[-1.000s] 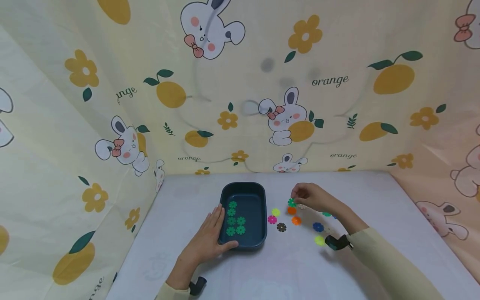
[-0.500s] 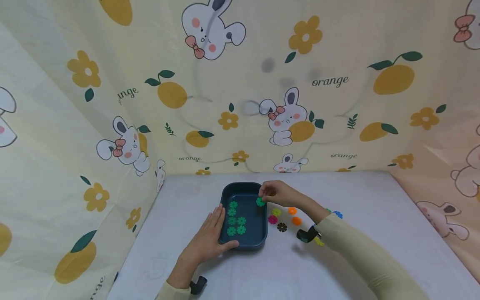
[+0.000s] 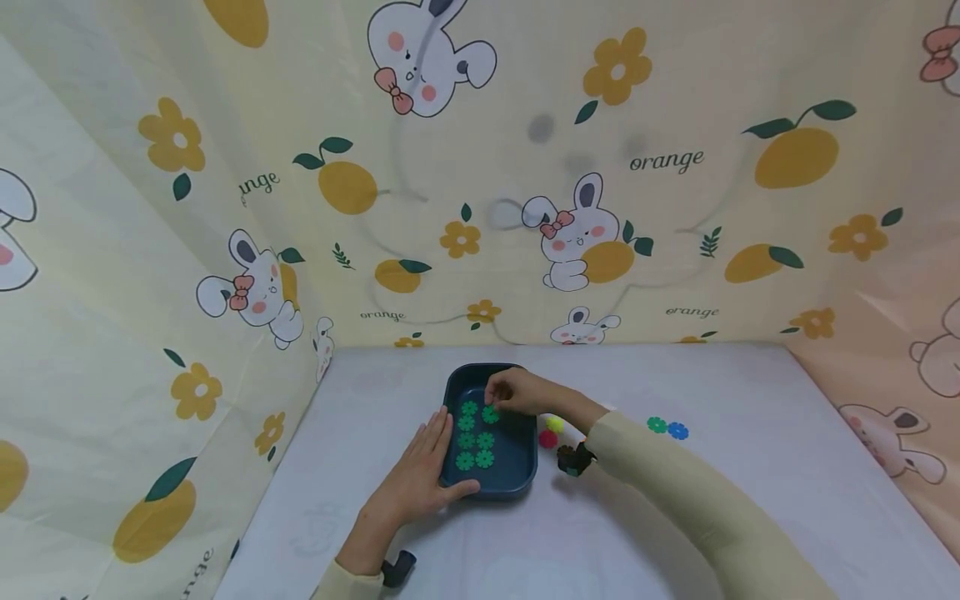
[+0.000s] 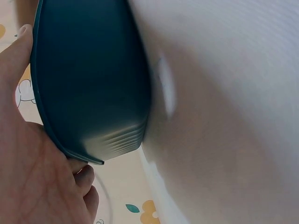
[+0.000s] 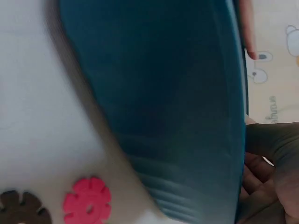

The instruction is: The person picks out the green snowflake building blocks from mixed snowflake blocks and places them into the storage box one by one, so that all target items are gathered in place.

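A dark blue tray (image 3: 513,467) stands on the table with several green flower-shaped plastic discs (image 3: 466,440) lying inside, mostly in two columns. My left hand (image 3: 420,471) rests along the tray's left side, fingers straight and thumb over the near rim. In the left wrist view, that hand is beside the blue wall (image 4: 93,70). Over the tray's far right part, my right hand (image 3: 520,392) pinches a green flower-shaped disc (image 3: 491,415) near the tray floor. From the right wrist view, the tray wall hides the fingertips and the disc.
Right of the tray lie a magenta disc (image 3: 548,438), a yellow disc (image 3: 555,423) and a brown disc (image 5: 23,207). Farther right are a green disc (image 3: 657,425) and a blue disc (image 3: 678,430). The right sleeve (image 3: 660,475) covers part of the table. A printed curtain (image 3: 420,325) hangs behind.
My right hand has carried a green flower-shaped disc leftward from the loose discs, over the tray's right rim and into the tray. The left hand has stayed on the tray.
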Motion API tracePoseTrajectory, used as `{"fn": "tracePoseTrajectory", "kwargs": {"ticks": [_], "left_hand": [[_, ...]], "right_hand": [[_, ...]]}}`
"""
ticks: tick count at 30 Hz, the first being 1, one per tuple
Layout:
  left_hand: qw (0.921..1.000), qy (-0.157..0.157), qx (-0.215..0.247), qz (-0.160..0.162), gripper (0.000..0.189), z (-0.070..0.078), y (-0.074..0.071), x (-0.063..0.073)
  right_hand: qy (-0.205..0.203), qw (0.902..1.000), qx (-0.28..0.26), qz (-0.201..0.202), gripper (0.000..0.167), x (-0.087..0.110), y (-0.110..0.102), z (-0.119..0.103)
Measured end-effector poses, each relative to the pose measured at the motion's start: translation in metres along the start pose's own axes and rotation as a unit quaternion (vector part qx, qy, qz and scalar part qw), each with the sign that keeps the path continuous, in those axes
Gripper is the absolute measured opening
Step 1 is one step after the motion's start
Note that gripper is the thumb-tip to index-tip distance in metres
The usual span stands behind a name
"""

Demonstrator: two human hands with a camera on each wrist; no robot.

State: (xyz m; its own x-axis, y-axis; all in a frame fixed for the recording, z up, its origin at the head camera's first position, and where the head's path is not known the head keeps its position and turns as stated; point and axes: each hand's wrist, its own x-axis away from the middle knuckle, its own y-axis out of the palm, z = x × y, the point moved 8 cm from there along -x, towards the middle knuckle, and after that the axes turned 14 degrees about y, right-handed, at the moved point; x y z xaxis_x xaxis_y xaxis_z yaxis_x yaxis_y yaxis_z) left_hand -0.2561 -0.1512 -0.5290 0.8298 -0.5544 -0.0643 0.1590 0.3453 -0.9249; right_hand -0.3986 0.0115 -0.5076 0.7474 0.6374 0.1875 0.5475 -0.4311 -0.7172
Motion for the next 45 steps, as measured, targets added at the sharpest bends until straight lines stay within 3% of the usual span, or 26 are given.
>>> {"fn": "tracePoseTrajectory", "kwargs": {"ticks": [11,20,29,35,45], "left_hand": [[1.0,0.002,0.003,-0.006,0.119,0.0,0.002,-0.001],[1.0,0.007,0.001,-0.006,0.119,0.001,0.003,0.0],[0.9999,0.002,-0.003,-0.01,0.12,0.001,0.003,0.0],[1.0,0.0,-0.003,-0.008,0.12,0.0,0.003,0.0],[1.0,-0.003,-0.008,0.001,0.12,0.001,0.0,0.002]], "right_hand": [[0.06,0.9967,0.049,-0.023,0.008,-0.014,0.015,0.0],[0.066,0.9955,0.064,-0.021,0.008,-0.017,0.02,0.0],[0.04,0.9974,0.06,-0.003,0.008,-0.015,0.012,0.0],[0.013,0.9992,0.028,0.026,0.012,0.006,-0.012,-0.001],[0.018,0.9968,0.0,0.078,0.008,0.076,-0.058,0.023]]}}
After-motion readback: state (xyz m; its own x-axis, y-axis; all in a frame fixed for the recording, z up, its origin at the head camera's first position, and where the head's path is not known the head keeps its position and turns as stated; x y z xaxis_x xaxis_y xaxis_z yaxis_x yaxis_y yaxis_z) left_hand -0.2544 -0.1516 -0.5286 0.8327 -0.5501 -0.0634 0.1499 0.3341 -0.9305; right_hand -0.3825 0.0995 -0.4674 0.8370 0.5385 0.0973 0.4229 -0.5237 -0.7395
